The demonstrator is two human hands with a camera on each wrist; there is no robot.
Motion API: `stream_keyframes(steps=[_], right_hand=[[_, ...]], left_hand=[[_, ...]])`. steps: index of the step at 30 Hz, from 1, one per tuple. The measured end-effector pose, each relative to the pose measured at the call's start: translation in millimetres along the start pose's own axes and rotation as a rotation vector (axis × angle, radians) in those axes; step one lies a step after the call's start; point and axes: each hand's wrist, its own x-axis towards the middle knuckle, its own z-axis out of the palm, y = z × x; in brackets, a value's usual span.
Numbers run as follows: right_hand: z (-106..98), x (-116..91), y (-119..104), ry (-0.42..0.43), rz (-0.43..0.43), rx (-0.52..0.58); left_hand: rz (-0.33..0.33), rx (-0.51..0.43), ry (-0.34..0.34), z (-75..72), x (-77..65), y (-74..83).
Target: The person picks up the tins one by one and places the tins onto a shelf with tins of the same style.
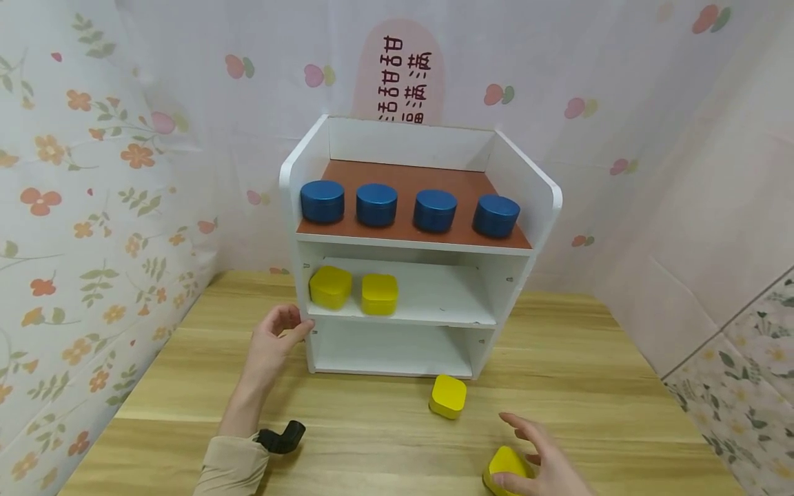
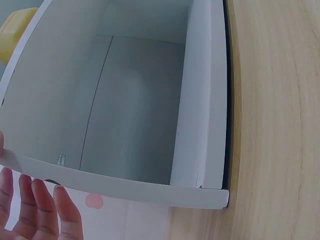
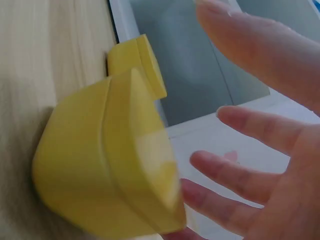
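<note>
A small white shelf [image 1: 403, 348] stands on the table. My left hand [image 1: 279, 334] holds its left side panel at the middle board's height, thumb at the front edge and fingers along the outer face. My right hand [image 1: 542, 461] is spread around a yellow tin [image 1: 507, 461] at the front right, its thumb overlapping the tin in the head view. In the right wrist view the fingers [image 3: 240, 175] are spread beside this lidded tin [image 3: 85, 155]. Another yellow tin [image 1: 448, 395], square with rounded corners, lies before the shelf's lower right corner.
Several round blue tins [image 1: 376, 204] line the brown top board. Two yellow tins, one angular [image 1: 331, 286] and one squarish [image 1: 380, 294], sit at the left of the middle board. A black strap piece [image 1: 282, 437] juts from the left sleeve [image 1: 232, 465]. A patterned curtain [image 1: 112, 172] hangs around the table.
</note>
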Motion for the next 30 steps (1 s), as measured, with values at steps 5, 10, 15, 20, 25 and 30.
stream_keyframes(steps=[5,10,15,20,25,30], right_hand=[[4,-3,11,-0.034,0.033,-0.044],[8,-3,18,-0.014,0.109,-0.101],[11,-3,21,0.010,0.171,-0.125],[15,-1,19,0.015,0.268,-0.096],[14,0,17,0.001,0.277,-0.064],[10,-1,17,-0.001,0.204,-0.076]], left_hand=[[0.001,0.000,-0.007,-0.7,-1.2,-0.1],[0.000,0.010,-0.006,-0.4,-1.0,0.8],[-0.004,0.022,-0.011,-0.6,-0.3,1.5],[-0.008,0.011,-0.017,-1.7,0.5,-0.3],[0.005,0.010,-0.019,-2.5,1.4,-1.1],[0.005,0.009,-0.021,-4.2,0.0,-1.0]])
